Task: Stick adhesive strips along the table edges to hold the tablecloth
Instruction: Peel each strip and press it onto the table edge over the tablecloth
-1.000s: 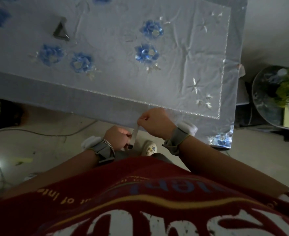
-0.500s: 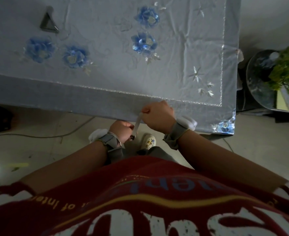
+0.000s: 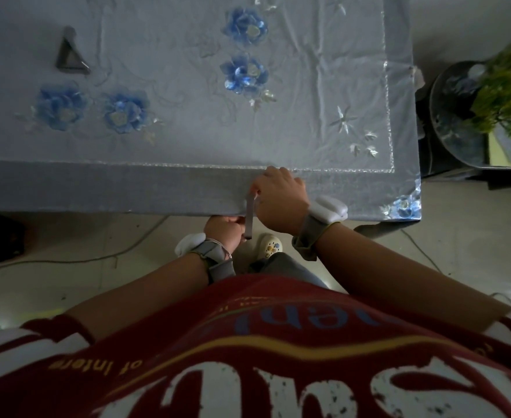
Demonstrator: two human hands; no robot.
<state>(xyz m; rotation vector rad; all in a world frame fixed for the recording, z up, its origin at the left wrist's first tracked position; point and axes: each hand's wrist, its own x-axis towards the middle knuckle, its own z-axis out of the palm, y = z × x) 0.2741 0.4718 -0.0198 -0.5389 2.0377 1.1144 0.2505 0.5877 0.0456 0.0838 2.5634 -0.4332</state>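
Observation:
A grey tablecloth with blue flowers and a silver trim covers the table, and its hem hangs over the near edge. A short adhesive strip runs upright across that hanging hem. My right hand pinches the strip's top end against the cloth just below the table edge. Lower down, at the hem's bottom, my left hand grips the strip's lower end. Both wrists carry grey bands with white pods.
A dark triangular object lies on the tabletop at the far left. A round metal tray with a green plant stands on the floor to the right of the table. Cables trail over the floor under the table, and a patterned shoe shows below my hands.
Both hands have risen towards the table edge with the strip between them. The strip now lies against the hanging hem, with my right hand close under the silver trim.

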